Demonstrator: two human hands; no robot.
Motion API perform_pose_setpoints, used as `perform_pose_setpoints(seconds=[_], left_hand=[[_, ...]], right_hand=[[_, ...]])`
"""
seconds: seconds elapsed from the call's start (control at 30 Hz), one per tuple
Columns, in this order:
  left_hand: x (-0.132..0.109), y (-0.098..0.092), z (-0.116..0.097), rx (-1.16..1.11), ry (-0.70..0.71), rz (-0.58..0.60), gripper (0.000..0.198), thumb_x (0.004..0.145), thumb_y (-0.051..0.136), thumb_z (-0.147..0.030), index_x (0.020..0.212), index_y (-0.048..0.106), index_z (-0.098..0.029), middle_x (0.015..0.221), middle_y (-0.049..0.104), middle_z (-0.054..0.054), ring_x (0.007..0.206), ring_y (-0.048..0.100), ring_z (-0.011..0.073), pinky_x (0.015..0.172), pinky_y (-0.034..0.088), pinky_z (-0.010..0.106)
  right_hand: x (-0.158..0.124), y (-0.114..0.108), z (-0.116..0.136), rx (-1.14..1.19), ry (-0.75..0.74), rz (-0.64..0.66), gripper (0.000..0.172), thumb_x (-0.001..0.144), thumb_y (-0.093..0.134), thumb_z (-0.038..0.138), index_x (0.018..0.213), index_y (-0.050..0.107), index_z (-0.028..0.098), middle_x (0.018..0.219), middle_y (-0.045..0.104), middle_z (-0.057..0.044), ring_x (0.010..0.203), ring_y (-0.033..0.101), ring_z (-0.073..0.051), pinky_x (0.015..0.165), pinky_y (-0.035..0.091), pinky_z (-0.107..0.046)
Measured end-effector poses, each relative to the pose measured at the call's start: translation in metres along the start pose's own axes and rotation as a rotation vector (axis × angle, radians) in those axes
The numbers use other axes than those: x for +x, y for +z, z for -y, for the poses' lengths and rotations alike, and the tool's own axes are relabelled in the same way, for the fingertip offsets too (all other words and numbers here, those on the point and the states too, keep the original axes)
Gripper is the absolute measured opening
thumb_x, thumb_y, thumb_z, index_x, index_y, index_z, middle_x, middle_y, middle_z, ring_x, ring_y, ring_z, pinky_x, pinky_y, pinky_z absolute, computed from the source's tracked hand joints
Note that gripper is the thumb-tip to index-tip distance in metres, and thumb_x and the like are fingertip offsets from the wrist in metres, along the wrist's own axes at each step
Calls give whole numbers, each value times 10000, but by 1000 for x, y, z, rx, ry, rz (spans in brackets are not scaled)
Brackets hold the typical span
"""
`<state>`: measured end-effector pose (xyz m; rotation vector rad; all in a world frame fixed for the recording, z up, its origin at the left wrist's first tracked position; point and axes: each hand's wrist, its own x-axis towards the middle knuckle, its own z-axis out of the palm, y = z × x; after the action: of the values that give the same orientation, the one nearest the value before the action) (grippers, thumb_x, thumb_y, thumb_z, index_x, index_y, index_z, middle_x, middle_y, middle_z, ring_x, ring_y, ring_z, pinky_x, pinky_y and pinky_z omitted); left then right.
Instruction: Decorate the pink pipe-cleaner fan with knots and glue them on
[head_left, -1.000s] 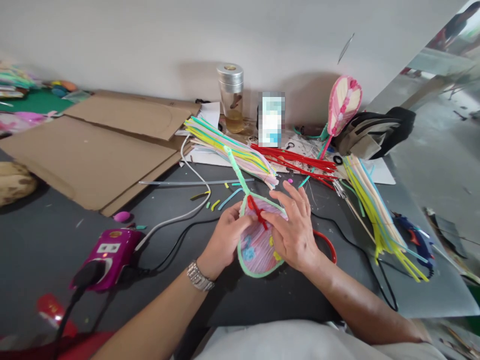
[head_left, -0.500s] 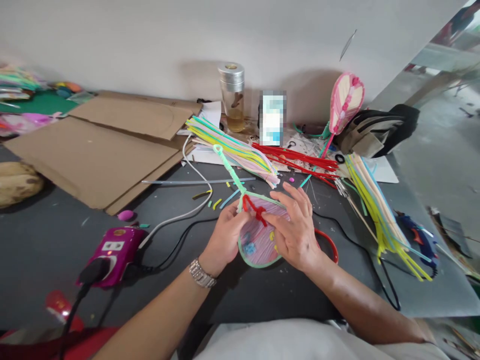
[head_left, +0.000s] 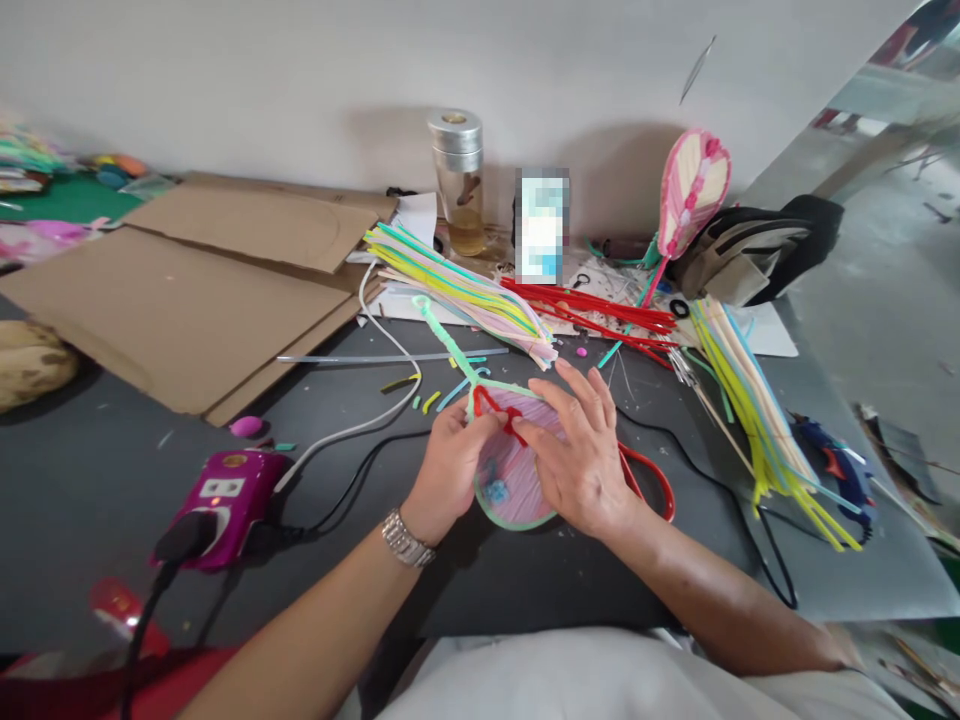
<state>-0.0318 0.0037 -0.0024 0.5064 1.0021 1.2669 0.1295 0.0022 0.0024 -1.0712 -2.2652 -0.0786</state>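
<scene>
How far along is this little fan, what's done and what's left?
Done: the pink fan has its green rim, green handle and a blue ornament. In hand: the left hand steadies the neck while the right hand pinches a red strip there. Left, likely: fixing that strip down; the finished fan behind carries more trim.

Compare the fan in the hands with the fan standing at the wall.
The held fan has a green rim; the wall fan a pink one. The held fan lies low on the table, handle pointing away; the wall fan stands upright, handle down. Both are oval with striped faces.
</scene>
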Motion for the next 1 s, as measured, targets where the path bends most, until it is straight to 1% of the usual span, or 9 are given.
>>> perform_pose_setpoints(seconds=[0.13,0.23,0.37,0.5,0.63,0.8,0.9,1.0], left_hand=[[3,-3,3,29,2,-5,194,647,823,-233,776,701,-155,704,697,-9,631,609,126,653,492,247],[3,-3,5,59,21,2,183,655,814,-227,772,692,-158,708,687,-16,625,593,117,647,481,241],[0,-1,5,72,50,18,166,683,808,-237,777,692,-164,714,679,-22,637,585,112,666,480,237],[-2,-1,6,24,54,46,167,697,802,-240,814,707,-168,760,699,-7,680,614,130,690,490,247],[-1,-3,9,39,36,42,187,705,818,-251,838,712,-172,772,703,-4,680,617,134,723,505,266],[-2,-4,10,90,21,37,228,702,830,-252,889,727,-172,791,706,-1,694,622,143,759,524,293],[-3,-3,8,90,24,28,203,695,820,-236,860,723,-170,788,713,2,692,625,142,739,518,277],[-4,0,7,35,24,25,155,697,789,-233,818,716,-170,769,719,6,698,644,153,722,514,271]], right_hand=[[-2,-1,-1,37,9,-8,243,956,528,146,1062,721,248,1370,603,-81,1493,379,-309,1242,291,-605],[-2,0,0,50,14,-20,253,957,530,127,1075,717,250,1373,601,-73,1495,381,-305,1238,293,-608],[-1,2,1,46,12,-22,231,965,538,129,1040,723,246,1353,613,-70,1487,393,-303,1245,289,-599],[1,3,1,13,-14,-51,218,978,531,138,1019,721,235,1342,619,-78,1486,396,-310,1245,281,-614],[1,3,0,-37,-20,-52,212,989,518,162,1010,711,245,1331,625,-70,1483,398,-297,1240,297,-606],[2,4,-1,-50,-7,-26,200,982,533,171,1006,716,249,1332,628,-67,1489,381,-300,1250,257,-616],[2,4,-1,-51,-11,-13,208,978,531,167,1002,721,248,1337,626,-72,1497,364,-303,1259,232,-618],[2,4,-1,-42,-11,-4,205,969,538,158,988,725,242,1340,628,-81,1495,363,-314,1259,218,-631]])
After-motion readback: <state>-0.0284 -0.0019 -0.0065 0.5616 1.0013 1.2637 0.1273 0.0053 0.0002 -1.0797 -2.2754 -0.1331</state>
